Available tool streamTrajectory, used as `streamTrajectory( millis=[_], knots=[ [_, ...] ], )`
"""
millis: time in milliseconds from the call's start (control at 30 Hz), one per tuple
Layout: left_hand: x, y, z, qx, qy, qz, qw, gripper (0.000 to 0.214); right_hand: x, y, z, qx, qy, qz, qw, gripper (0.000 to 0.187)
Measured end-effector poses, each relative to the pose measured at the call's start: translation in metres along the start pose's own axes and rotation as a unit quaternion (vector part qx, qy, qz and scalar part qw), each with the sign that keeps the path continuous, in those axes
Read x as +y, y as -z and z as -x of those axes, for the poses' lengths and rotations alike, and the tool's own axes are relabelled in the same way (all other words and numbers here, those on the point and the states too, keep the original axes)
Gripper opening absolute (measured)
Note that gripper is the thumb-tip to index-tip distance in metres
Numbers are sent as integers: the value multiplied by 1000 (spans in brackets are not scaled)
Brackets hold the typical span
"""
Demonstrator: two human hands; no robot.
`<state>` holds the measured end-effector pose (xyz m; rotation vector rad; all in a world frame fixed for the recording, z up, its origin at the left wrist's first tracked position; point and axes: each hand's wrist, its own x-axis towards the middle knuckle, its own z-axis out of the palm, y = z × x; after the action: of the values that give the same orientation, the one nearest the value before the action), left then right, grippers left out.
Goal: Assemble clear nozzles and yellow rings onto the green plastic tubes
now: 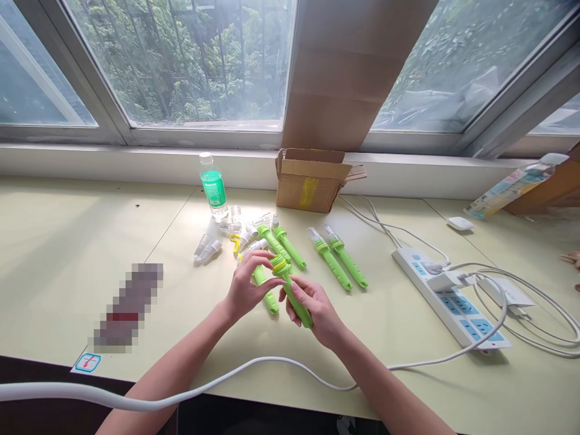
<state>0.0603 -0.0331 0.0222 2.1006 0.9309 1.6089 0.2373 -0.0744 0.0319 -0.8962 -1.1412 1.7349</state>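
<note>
A green plastic handle [298,302] with a threaded end and a yellow ring [281,266] is held tilted between both hands above the table. My right hand [319,311] wraps its lower part. My left hand [251,283] has thumb and fingers closed about its upper end, by the ring. Just behind lie more green handles [292,248] without clear caps, one partly hidden by my left hand. Two green handles with clear caps [334,266] lie side by side to the right. Loose clear caps [207,249] and a yellow loop piece [235,243] lie to the left.
An open cardboard box [301,187] and a green-labelled bottle [212,188] stand at the back. A power strip [453,302] with plugs and cables lies right. A white cable [254,362] crosses in front over my forearms. Another person's fingers [571,258] show at the right edge.
</note>
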Motion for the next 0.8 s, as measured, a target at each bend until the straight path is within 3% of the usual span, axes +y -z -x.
streamTrajectory(
  millis=[233,400,800],
  knots=[
    [1,-4,3,5,20,-11,1000,24,4,-2,1,18,-29,-13,999,30],
    [3,-4,4,-5,0,-7,1000,28,1,-1,1,24,-36,-37,998,31],
    [1,-2,2,-8,-5,-3,1000,26,1,2,-1,-13,-43,-43,998,30]
  ],
)
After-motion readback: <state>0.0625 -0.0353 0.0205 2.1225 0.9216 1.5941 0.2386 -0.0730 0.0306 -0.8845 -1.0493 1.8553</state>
